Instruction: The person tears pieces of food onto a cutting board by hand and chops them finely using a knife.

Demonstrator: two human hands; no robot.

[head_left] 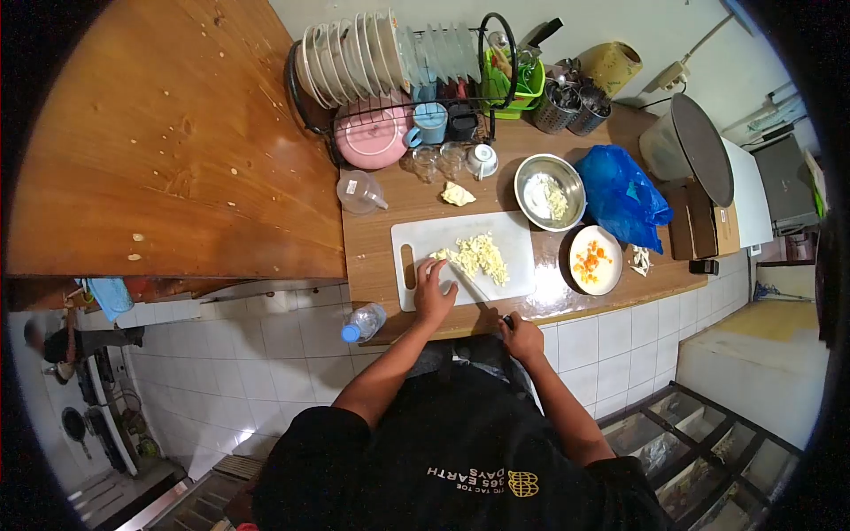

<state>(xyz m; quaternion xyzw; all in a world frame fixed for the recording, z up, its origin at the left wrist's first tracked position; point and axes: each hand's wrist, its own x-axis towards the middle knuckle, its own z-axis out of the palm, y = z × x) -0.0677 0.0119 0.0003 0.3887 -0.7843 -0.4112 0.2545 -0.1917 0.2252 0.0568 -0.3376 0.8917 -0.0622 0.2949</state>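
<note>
My right hand [521, 337] is closed around the black handle of a knife [479, 290], near the front edge of the table. The blade slants up and left over a white cutting board [522, 239], its tip close to my left hand [435, 294]. Thumb and fingers of the left hand are apart, with the fingertips at the left end of a pile of chopped pale-yellow vegetable [482, 258]. Beyond the board sits a pale lump [458, 194]. To the right are a steel bowl [522, 204] with pale pieces inside and a plate [586, 237] of chopped orange pieces.
A dish rack [390, 104] with plates stands at the back, above a pink bowl [372, 137] and cups. A blue plastic bag [622, 190] lies beside the steel bowl. At the front left corner is a bottle with a blue cap [363, 322]. A wooden cabinet [177, 142] bounds the left.
</note>
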